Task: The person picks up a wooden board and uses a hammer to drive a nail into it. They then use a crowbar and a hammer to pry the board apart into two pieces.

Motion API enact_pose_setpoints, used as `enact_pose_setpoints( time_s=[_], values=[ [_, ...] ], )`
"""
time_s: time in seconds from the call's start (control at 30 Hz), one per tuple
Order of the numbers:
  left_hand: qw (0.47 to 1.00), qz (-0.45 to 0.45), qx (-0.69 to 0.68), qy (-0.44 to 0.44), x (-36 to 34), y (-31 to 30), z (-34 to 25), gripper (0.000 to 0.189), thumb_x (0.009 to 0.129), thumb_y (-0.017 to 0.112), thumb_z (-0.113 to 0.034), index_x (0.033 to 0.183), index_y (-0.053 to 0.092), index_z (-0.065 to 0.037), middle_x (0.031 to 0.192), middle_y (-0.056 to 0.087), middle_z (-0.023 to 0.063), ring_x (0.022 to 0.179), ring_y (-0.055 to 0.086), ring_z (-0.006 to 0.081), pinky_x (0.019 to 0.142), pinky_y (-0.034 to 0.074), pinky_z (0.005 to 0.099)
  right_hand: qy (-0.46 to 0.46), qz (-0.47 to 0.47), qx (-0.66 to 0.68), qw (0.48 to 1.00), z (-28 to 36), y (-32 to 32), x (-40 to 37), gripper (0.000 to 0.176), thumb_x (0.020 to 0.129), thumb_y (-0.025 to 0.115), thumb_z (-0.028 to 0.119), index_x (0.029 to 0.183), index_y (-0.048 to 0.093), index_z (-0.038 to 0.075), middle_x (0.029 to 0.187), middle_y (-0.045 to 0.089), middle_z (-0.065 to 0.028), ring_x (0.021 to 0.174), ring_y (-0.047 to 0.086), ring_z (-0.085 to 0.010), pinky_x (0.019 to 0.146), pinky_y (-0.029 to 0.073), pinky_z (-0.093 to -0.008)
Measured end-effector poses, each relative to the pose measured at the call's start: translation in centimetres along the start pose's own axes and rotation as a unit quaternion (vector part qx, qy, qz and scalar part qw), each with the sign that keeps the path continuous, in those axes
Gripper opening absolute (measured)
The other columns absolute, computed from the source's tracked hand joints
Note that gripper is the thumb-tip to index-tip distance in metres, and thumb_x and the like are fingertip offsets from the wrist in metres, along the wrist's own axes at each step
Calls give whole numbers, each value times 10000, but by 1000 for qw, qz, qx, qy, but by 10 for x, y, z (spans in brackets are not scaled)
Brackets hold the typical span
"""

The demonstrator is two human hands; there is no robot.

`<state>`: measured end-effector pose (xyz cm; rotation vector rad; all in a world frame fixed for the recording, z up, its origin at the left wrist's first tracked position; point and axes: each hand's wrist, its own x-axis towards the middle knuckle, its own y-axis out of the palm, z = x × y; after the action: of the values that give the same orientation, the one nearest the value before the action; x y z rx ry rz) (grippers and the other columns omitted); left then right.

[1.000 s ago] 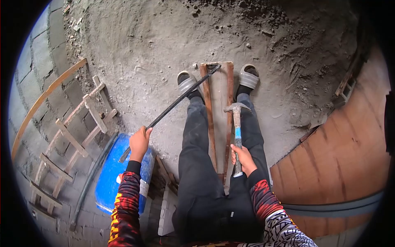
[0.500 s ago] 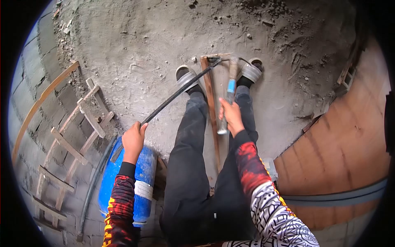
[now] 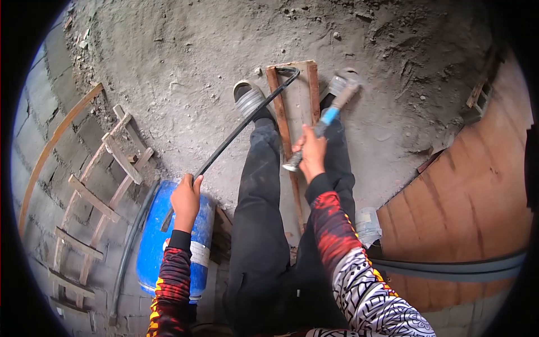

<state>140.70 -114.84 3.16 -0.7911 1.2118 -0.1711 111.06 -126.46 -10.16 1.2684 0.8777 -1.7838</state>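
Left hand [image 3: 186, 201] grips crowbar [image 3: 241, 124], hooked tip at plank [image 3: 303, 95] top, frame centre. Right hand [image 3: 311, 153] grips hammer [image 3: 325, 118]; head blurred, apparently near right sandal [image 3: 338, 84].

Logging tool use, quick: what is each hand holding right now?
Left hand: closed around the crowbar.
Right hand: closed around the hammer handle.

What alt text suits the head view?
Looking down, a person's left hand grips a crowbar hooked at the far end of a wooden board between their feet, while the right hand holds a hammer.
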Motion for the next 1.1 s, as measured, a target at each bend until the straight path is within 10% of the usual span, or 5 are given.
enact_pose_setpoints(
  time_s=[0.2, 0.67, 1.1],
  values=[
    [1000, 15, 14, 14, -11, 7, -10, 379, 941, 543, -407, 847, 539, -40, 759, 630, 202, 667, 611, 402, 563, 457, 481, 104, 188, -315, 924, -18, 10, -4, 252, 871, 675, 219, 793, 543, 19, 551, 533, -32, 420, 508, -123, 391, 395, -294],
    [998, 57, 18, 16, 8, -42, -25, 388, 959, 508, -405, 827, 542, -42, 655, 604, 223, 634, 607, 414, 558, 450, 508, 46, 22, 12, 999, 59, -51, 19, 215, 893, 657, 188, 883, 474, 76, 567, 458, 1, 426, 446, -126, 396, 384, -298],
    [997, 69, 36, -5, 10, -85, -61, 404, 964, 489, -410, 851, 576, -32, 688, 617, 229, 680, 609, 429, 603, 458, 514, 54, 35, -65, 996, 77, -64, 15, 279, 881, 677, 273, 789, 486, 90, 534, 445, 10, 392, 449, -109, 373, 377, -264]
  ],
)
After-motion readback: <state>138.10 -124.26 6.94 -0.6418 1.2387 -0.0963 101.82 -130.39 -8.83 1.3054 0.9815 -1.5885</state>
